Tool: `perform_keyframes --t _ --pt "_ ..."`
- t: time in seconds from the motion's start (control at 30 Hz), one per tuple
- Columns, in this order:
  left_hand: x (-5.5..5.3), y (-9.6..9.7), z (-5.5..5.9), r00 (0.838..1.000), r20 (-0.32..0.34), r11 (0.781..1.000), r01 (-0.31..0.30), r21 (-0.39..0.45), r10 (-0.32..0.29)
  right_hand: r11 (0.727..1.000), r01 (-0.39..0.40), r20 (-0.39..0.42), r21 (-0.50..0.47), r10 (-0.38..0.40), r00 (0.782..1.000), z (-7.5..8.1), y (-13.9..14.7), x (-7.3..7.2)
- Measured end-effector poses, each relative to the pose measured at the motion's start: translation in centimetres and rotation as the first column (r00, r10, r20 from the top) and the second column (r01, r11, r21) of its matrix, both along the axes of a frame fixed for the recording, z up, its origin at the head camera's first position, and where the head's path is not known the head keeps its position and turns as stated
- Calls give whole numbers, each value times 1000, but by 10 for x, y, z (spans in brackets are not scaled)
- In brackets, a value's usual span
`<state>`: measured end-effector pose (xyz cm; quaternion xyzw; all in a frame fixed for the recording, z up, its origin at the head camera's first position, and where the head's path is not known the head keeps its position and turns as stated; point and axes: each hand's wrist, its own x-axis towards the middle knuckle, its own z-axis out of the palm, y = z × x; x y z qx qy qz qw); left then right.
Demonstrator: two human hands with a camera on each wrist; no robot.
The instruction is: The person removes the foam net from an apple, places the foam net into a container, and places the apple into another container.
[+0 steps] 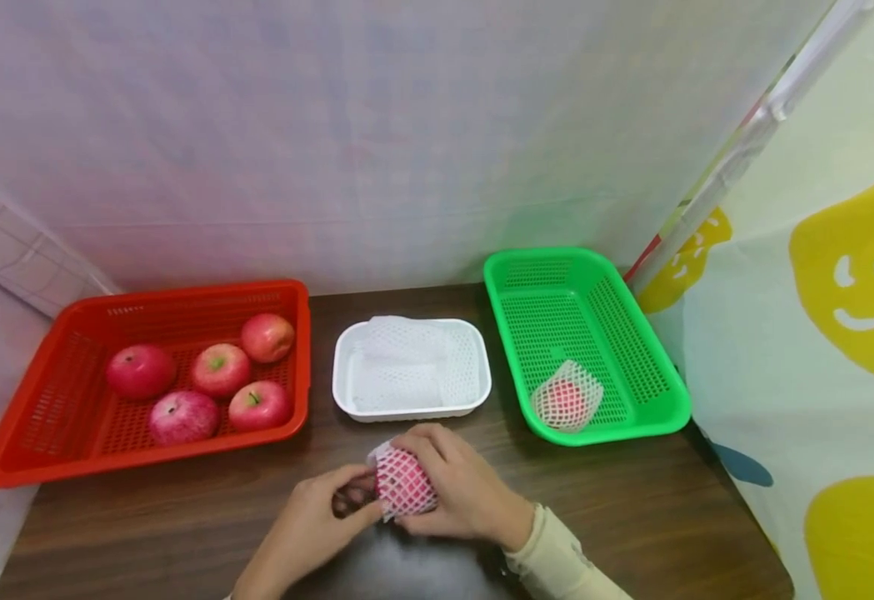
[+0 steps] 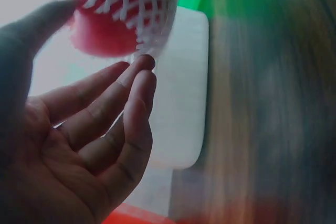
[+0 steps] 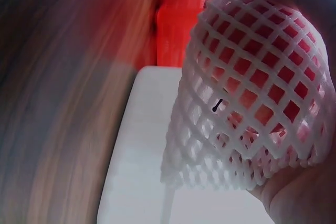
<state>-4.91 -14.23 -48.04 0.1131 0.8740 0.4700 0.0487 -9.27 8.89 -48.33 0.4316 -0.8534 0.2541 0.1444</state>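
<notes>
A red apple [image 1: 407, 483] in a white foam net sleeve [image 3: 247, 82] is held between both hands over the table's front part. My right hand [image 1: 462, 487] grips it from the right, fingers over the top and thumb below. On the other side my left hand [image 1: 317, 512] has its thumb [image 2: 50, 22] and fingertips at the sleeve's edge, pinching there. Bare red skin shows below that edge in the left wrist view. At its other end the sleeve extends loosely past the apple, and a dark stem pokes through the mesh in the right wrist view.
A red basket [image 1: 302, 358] with several bare apples stands left. Behind the hands is a white tray [image 1: 342, 400] holding white foam nets [image 1: 407, 342]. To the right, a green basket [image 1: 624, 358] contains one netted apple [image 1: 567, 398]. The brown table [image 1: 144, 533] lies beneath.
</notes>
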Motion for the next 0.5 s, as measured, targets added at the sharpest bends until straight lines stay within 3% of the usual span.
perform_keyframes --t 0.13,0.33,0.5 --pt "0 0 -2 999 35 999 36 -29 -35 999 -47 -17 18 47 999 -1 -9 4" --pt "2 3 -1 1000 6 989 4 -149 -3 994 -107 -32 24 107 994 0 -22 9" --pt "2 1 -1 1000 24 987 9 -160 -6 992 -123 -12 14 123 992 -2 -24 11"
